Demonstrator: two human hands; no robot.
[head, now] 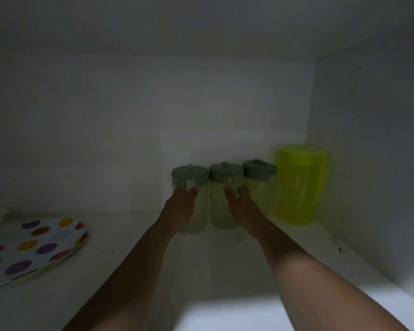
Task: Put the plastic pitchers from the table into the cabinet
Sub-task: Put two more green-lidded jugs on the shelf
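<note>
Your two forearms reach deep into the cabinet (368, 163), over its dim shelf (134, 271). Near you on the left lies one dotted plate (34, 249), well apart from everything else.

Farther in, your left hand (179, 209) wraps the front of the left pitcher (194, 211), fingers curled round its body just under the lid. Your right hand (242, 206) presses against the middle pitcher (221, 211), with its outer side by the right pitcher (261, 187); whether it truly grips one or only steadies both, you cannot tell in this light.

By the count: three pale pitchers with grey-green lids stand upright in a row, touching side to side, close to the back wall. One taller yellow-green pitcher (299, 185) stands just beside them, near the right wall. That makes four on the shelf.

As a judgement, the task looks well advanced: four pitchers are housed, and you seem to be settling the left two into line. The table is out of view, so you cannot say whether any remain there.
</note>
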